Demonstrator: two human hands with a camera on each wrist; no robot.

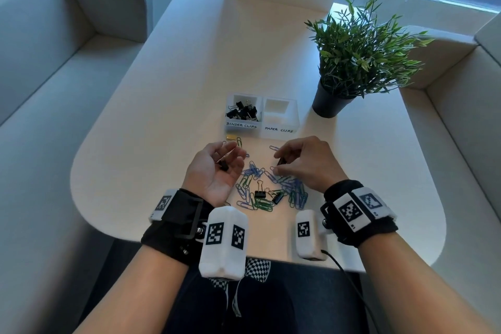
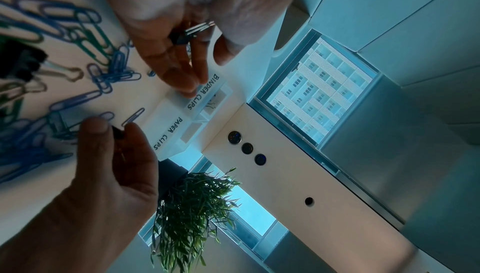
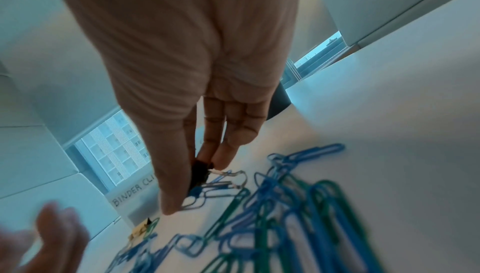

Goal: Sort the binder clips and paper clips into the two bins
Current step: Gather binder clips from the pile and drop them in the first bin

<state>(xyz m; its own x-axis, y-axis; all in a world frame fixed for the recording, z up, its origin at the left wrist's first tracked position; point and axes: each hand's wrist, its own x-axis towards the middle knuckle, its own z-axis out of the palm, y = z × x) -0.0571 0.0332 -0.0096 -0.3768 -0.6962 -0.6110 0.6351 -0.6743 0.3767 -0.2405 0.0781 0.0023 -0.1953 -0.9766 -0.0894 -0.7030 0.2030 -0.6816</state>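
**Head view: a binder clip in each hand**

Right hand (image 1: 303,163) pinches a black binder clip (image 1: 281,161) above the paper clip pile (image 1: 271,187); the right wrist view shows its wire handles. Left hand (image 1: 217,171), palm up with fingers loosely curled, cradles another small clip (image 1: 223,165). Beyond stand the binder clips bin (image 1: 243,114), part full, and the paper clips bin (image 1: 280,116). Only the left wrist view shows a building outside the window (image 2: 317,96).

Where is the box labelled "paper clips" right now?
In the head view the paper clips bin sits mid-table, touching the right side of the binder clips bin, with the potted plant to its right and the loose clips nearer the person.
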